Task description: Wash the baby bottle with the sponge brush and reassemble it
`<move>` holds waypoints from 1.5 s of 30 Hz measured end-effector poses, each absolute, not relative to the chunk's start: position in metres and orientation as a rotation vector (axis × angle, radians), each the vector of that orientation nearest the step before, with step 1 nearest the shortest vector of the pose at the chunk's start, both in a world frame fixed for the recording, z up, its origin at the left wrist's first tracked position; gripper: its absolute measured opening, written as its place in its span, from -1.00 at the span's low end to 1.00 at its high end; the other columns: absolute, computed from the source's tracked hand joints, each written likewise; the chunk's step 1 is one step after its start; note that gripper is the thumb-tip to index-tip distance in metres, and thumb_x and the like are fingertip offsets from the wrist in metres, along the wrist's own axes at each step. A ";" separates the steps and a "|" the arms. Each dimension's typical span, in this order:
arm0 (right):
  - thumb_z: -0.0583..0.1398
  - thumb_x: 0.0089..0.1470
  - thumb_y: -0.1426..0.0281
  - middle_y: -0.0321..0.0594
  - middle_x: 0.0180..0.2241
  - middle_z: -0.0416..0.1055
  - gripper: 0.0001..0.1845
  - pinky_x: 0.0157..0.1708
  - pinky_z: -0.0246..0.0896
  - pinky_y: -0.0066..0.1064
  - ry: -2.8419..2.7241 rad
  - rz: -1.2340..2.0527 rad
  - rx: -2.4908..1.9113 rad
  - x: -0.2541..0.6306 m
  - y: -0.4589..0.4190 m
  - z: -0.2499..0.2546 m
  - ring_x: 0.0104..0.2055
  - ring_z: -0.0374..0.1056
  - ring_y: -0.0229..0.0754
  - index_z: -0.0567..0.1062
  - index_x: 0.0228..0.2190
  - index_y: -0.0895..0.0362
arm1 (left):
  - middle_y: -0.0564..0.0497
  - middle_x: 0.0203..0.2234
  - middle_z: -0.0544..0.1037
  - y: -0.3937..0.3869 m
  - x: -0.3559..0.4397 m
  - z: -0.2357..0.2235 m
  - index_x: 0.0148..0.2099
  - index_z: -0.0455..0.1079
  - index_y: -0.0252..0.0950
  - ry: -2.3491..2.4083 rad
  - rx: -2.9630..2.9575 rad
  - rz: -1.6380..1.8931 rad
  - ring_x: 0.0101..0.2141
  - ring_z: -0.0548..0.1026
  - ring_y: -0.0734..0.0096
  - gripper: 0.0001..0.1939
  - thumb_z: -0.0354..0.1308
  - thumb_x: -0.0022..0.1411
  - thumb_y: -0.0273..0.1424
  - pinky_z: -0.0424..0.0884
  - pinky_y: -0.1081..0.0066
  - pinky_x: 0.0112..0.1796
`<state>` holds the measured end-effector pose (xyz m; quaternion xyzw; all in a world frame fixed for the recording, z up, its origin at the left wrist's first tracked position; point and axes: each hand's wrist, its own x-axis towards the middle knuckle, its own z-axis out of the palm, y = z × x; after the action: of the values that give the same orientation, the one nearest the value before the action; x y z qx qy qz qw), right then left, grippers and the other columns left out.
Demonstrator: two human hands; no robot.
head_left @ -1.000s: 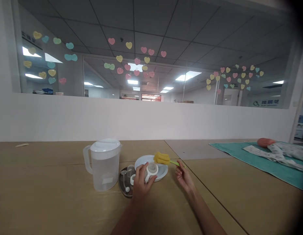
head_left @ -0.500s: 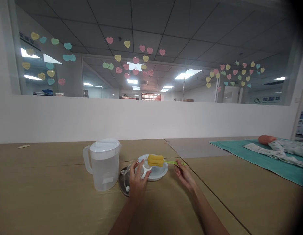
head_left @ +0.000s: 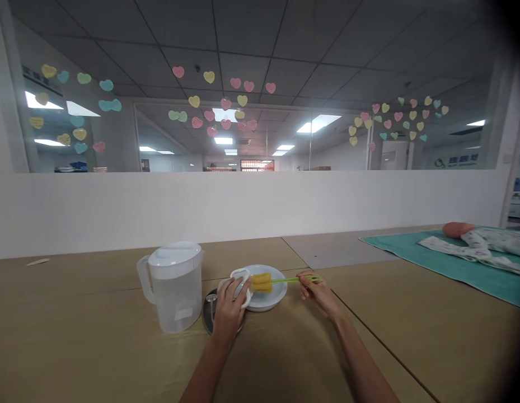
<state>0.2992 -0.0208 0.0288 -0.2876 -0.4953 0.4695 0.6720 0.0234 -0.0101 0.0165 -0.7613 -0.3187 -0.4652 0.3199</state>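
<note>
Left hand [head_left: 229,307] curls its fingers round the bottle [head_left: 245,275], right hand [head_left: 316,291] pinches the brush [head_left: 262,283]; insertion, apparently in hand, calls for straight alignment.

On the table [head_left: 95,341], the jug [head_left: 178,291] stands left of the tray [head_left: 207,321]; the bowl [head_left: 270,305] sits to the tray's right, nearer the far edge. The left hand [head_left: 230,302], over the tray, holds the bottle [head_left: 245,277] by the bowl's left rim. The brush [head_left: 262,282] reaches from the bottle across the bowl to the right hand [head_left: 316,291]. Toward the table's far right corner, a towel [head_left: 461,270] lies beneath cloth [head_left: 490,244].
</note>
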 end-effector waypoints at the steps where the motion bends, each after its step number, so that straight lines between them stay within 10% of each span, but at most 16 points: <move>1: 0.37 -0.23 0.14 -0.47 -0.73 0.15 -0.64 -0.66 0.10 -0.48 -1.120 1.063 -0.644 0.297 -0.020 0.028 -0.69 0.06 -0.38 0.48 -0.45 0.14 | -0.12 -0.01 0.43 -0.011 0.024 0.017 0.18 0.24 -0.22 -0.833 -1.995 -1.217 0.00 0.34 0.17 -0.49 0.02 0.18 -0.60 0.33 0.17 0.01; 25: 0.41 -0.32 0.24 -0.44 -0.63 0.27 -0.68 -0.73 0.10 -0.58 -0.630 0.938 -0.562 0.302 -0.002 0.013 -0.68 0.05 -0.45 0.49 -0.49 0.11 | -0.04 -0.05 0.49 -0.010 0.024 0.026 0.15 0.28 -0.08 -0.842 -1.938 -1.114 -0.02 0.41 0.24 -0.51 -0.03 0.23 -0.58 0.32 0.20 0.03; 32: 0.38 -0.38 0.25 -0.40 -0.63 0.38 -0.70 -0.60 0.36 -0.50 -0.337 0.741 -0.684 0.327 0.018 -0.021 -0.66 0.25 -0.37 0.40 -0.58 0.07 | -0.10 -0.05 0.47 -0.009 0.020 0.019 0.14 0.28 -0.19 -0.901 -1.928 -1.296 -0.02 0.41 0.21 -0.56 0.07 0.20 -0.49 0.32 0.22 0.02; 45: 0.26 -0.27 0.22 -0.23 -0.62 0.46 -0.79 -0.55 0.23 -0.38 -1.056 0.485 -1.194 0.296 0.014 -0.026 -0.56 0.37 -0.15 0.52 -0.56 0.11 | -0.22 -0.07 0.45 -0.046 0.075 -0.008 0.14 0.18 -0.34 -0.787 -2.471 -1.651 -0.05 0.45 0.20 -0.52 0.05 0.21 -0.28 0.42 0.28 -0.07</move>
<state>0.2958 0.0139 -0.0261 -0.5302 -0.4692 0.2156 0.6725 0.0752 -0.0455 -0.0079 -0.8033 -0.2559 -0.5367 0.0335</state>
